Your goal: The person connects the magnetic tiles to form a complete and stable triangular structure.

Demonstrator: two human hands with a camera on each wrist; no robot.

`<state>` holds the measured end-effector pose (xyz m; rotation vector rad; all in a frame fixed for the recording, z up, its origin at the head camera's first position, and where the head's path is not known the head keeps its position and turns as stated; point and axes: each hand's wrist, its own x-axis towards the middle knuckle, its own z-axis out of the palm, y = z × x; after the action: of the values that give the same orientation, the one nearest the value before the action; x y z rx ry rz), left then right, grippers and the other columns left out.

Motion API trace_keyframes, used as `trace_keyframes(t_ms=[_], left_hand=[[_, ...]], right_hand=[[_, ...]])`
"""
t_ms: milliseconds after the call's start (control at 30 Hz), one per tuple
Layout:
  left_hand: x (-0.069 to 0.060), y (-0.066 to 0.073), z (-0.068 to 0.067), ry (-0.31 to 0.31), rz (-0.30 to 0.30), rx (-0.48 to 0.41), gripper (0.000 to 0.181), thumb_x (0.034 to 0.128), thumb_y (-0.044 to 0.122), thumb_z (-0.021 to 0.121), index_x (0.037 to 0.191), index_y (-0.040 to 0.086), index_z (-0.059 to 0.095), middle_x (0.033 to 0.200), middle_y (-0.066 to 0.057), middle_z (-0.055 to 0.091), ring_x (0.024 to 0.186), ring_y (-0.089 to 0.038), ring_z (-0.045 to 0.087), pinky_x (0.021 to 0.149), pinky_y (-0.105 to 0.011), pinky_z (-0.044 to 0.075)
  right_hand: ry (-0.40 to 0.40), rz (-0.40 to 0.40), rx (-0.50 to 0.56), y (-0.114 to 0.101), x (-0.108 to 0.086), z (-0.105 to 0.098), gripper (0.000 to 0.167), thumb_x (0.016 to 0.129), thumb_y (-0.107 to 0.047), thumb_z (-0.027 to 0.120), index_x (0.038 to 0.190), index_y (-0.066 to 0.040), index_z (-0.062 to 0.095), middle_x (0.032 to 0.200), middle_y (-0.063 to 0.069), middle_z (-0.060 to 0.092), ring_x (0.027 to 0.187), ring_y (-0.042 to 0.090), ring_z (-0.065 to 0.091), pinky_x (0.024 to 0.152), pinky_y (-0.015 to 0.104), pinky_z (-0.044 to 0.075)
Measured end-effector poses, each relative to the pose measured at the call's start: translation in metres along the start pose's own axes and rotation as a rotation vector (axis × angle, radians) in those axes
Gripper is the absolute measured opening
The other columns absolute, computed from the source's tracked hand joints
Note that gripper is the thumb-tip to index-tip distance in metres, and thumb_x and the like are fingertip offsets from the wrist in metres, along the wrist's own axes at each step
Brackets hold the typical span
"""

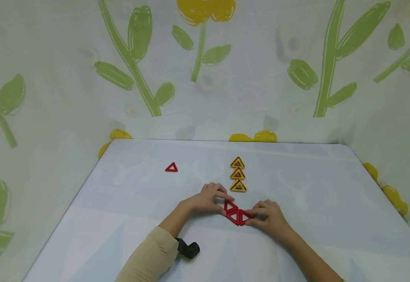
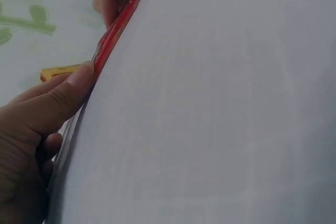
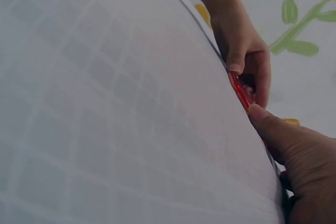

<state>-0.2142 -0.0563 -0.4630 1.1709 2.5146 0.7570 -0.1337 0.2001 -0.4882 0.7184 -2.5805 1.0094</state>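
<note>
Three red triangular frames, like magnetic tiles, lie edge to edge on the table in the head view. My left hand [image 1: 210,199] pinches the left red triangle [image 1: 233,205] between thumb and fingers. The middle red triangle [image 1: 233,220] lies between the other two. At the other end, my right hand [image 1: 269,219] pinches the right red triangle [image 1: 241,217] at its tip. Both wrist views show the red pieces edge-on, with a thumb [image 2: 79,80] at the near end in the left wrist view. Their flat faces are hidden there.
Behind the hands stands a column of three yellow triangles [image 1: 238,189], touching tip to base. A lone red triangle [image 1: 171,170] lies farther left on the white table [image 1: 120,196]. A black device [image 1: 189,250] is by the left sleeve. Flower-patterned cloth [image 1: 247,86] surrounds the table.
</note>
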Motion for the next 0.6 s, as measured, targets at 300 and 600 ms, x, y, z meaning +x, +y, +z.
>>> trace_keyframes(t_ms=[300,600], left_hand=[[-0.010,-0.013,0.004,0.178,-0.012,-0.097,0.049,0.0723,0.028,0.082,0.118,0.016,0.068,0.111,-0.002,0.056,0.104,-0.018,0.044,0.089,-0.034,0.035],[-0.029,-0.022,0.002,0.415,-0.170,-0.283,0.041,0.0757,0.026,0.080,0.114,0.017,0.070,0.108,0.004,0.056,0.101,-0.013,0.044,0.086,-0.033,0.040]], right_hand=[[0.003,-0.004,-0.001,0.002,-0.001,0.001,0.028,0.066,-0.024,0.084,0.093,-0.020,0.077,0.080,-0.018,0.059,0.078,0.001,0.045,0.071,0.029,0.033],[0.030,-0.065,0.019,0.004,0.000,0.002,0.027,0.065,-0.020,0.085,0.091,-0.017,0.077,0.079,-0.014,0.060,0.077,0.004,0.046,0.071,0.028,0.031]])
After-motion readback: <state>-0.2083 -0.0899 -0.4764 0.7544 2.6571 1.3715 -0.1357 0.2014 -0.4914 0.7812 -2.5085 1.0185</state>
